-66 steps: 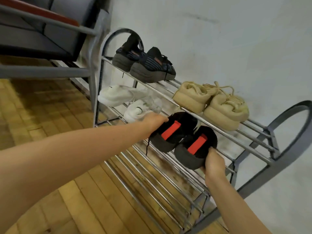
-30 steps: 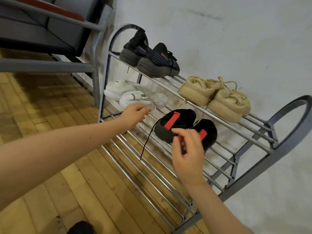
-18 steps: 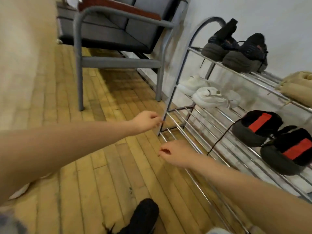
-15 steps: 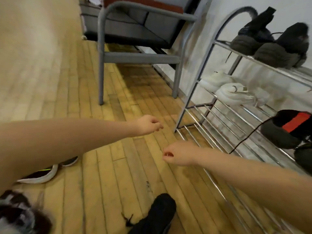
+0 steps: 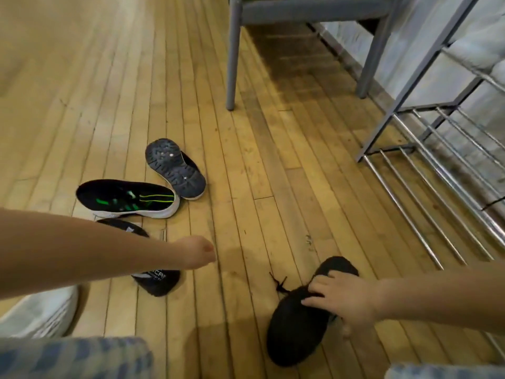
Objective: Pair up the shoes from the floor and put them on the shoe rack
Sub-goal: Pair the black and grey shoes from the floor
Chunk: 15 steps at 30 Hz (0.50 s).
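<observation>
A plain black shoe point(image 5: 296, 335) lies on the wooden floor at the lower right, its lace trailing to the left. My right hand point(image 5: 345, 303) lies over its top, fingers curled on the upper and thumb down its near side. My left hand point(image 5: 196, 255) hovers above the floor with curled fingers and holds nothing. Under my left forearm lies a black shoe with white lettering point(image 5: 157, 279). Further left are a black shoe with green stripes and a white sole point(image 5: 125, 199) and a dark shoe turned sole-up point(image 5: 175, 168). The shoe rack point(image 5: 437, 173) shows only its left end and lower bars.
A white shoe point(image 5: 41, 313) sits at the lower left edge. A grey metal chair leg point(image 5: 233, 50) stands on the floor beyond the shoes, a second leg point(image 5: 369, 64) next to the rack. Blue checked cloth fills the bottom corners.
The view swung from the rack down to the floor. My right hand let go of the red-striped shoes on the rack and came down onto the black shoe. My left hand drew back leftwards.
</observation>
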{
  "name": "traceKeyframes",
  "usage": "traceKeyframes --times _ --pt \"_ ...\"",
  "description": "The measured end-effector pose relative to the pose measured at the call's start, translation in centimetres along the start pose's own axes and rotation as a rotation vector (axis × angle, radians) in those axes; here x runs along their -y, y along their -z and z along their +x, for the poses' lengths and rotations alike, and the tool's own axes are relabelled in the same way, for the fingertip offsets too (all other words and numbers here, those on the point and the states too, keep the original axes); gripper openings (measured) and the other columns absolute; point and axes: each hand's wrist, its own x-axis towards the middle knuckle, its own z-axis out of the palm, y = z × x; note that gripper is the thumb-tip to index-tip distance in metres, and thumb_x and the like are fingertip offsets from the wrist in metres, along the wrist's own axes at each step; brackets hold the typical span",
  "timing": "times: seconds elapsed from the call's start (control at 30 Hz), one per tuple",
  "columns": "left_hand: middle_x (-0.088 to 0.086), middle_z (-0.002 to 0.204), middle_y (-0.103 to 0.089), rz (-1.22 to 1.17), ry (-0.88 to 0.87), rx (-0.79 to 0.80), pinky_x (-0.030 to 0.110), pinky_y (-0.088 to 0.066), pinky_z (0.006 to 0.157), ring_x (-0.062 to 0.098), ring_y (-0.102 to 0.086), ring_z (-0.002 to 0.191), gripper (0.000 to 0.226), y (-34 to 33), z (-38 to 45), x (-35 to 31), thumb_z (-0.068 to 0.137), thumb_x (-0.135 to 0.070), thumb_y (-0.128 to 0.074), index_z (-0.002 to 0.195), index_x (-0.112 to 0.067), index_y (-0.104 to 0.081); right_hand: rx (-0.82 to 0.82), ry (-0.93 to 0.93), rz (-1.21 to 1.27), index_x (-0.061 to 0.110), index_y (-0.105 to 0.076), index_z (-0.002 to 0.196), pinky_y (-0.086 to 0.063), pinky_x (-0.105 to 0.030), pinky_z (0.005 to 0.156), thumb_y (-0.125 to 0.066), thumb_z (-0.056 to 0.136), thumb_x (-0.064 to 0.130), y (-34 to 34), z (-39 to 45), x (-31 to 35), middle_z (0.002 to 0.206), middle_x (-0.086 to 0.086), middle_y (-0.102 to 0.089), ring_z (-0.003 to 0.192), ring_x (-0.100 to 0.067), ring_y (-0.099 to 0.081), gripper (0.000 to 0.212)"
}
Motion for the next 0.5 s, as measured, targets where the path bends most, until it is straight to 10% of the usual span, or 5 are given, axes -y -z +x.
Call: traceKeyframes --times 0.5 --pt "-0.004 0.102 -0.063 -0.113 0.048 -0.157 0.022 -0.044 0.078 0.010 -0.056 0.089 0.027 4.4 -1.1 1.0 0.098 -0.027 -0.043 0.114 -0.021 -0.063 -0.064 -0.015 -0.230 0.035 0.014 0.149 -0.024 -0.053 0.110 -0.065 0.086 0.024 -2.1 3.6 -2.9 0.150 -0.015 -0.025 0.136 -0.035 -0.026 0.102"
